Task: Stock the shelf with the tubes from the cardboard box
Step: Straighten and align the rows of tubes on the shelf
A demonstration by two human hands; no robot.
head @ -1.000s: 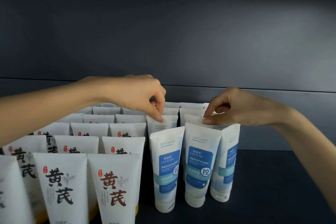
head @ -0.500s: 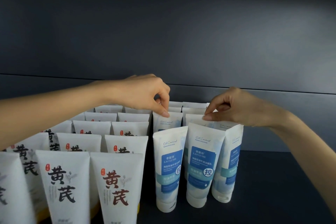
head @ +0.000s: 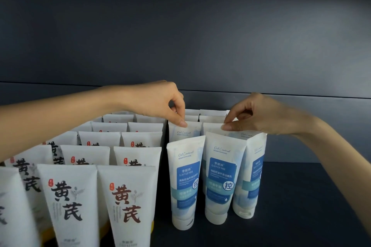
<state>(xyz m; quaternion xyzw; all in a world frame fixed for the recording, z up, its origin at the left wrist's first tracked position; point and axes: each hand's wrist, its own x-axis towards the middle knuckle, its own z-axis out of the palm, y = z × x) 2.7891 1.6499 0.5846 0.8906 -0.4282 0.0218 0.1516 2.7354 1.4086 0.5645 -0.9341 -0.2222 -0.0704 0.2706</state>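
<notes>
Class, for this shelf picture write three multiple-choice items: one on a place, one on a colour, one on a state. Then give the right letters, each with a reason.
1. Where do the blue-label tubes stand, compared with the brown-lettered tubes?
A. To their right
B. To their left
C. On top of them

2. What colour is the shelf?
A. Yellow
B. Red
C. Dark blue-grey

3. What is the left hand doing?
A. Lying flat on the shelf
B. Pinching the top edge of a tube in the second row
C. Holding a cardboard box

Answers: 1 A, the blue labels fill the right-hand columns. 2 C, the bare floor and back wall are dark blue-grey. 3 B, thumb and forefinger close on that tube's crimped top; the right hand pinches another.
</notes>
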